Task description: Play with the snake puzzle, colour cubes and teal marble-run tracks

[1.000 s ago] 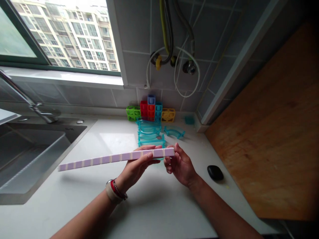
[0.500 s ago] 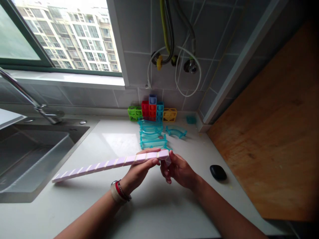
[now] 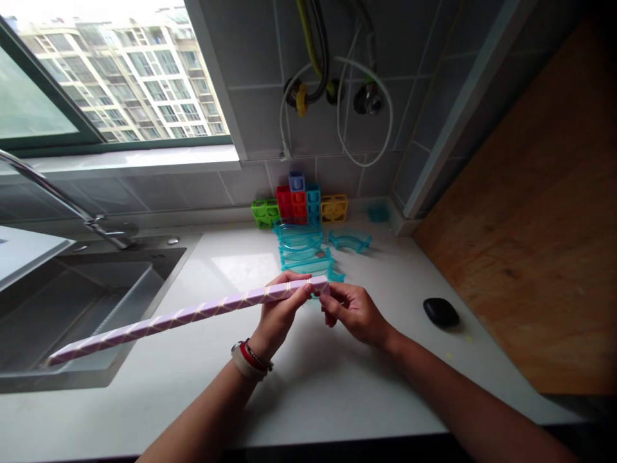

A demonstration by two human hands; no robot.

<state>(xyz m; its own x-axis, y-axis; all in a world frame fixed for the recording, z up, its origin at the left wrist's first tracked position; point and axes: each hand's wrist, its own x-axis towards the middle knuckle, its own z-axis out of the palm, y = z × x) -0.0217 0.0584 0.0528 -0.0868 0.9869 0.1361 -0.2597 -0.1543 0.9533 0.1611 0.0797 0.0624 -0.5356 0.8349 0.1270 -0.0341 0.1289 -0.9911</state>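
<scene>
A long, straight lilac-and-white snake puzzle (image 3: 207, 310), made of jointed wedge segments, slants across the view. Its left end reaches over the sink. My left hand (image 3: 285, 305) is wrapped around it close to the right end, with the thumb in front and the fingers behind. At that right end, the fingers of my right hand (image 3: 354, 312) pinch the last segments, which they partly cover. Several clear turquoise plastic pieces (image 3: 303, 247) lie on the counter just behind my hands, and a curved turquoise piece (image 3: 349, 241) lies beside them.
Green, red, blue and yellow blocks (image 3: 299, 206) stand against the tiled wall. A black mouse-shaped object (image 3: 441, 312) lies on the white counter (image 3: 202, 405) at right. The sink (image 3: 154, 292) with its tap (image 3: 103, 231) is at left, a wooden panel (image 3: 520, 244) at right.
The snake puzzle has rolled about its length, so its seams now look diagonal. Its left end has swung out over the sink. The end segments no longer hang below my fingers.
</scene>
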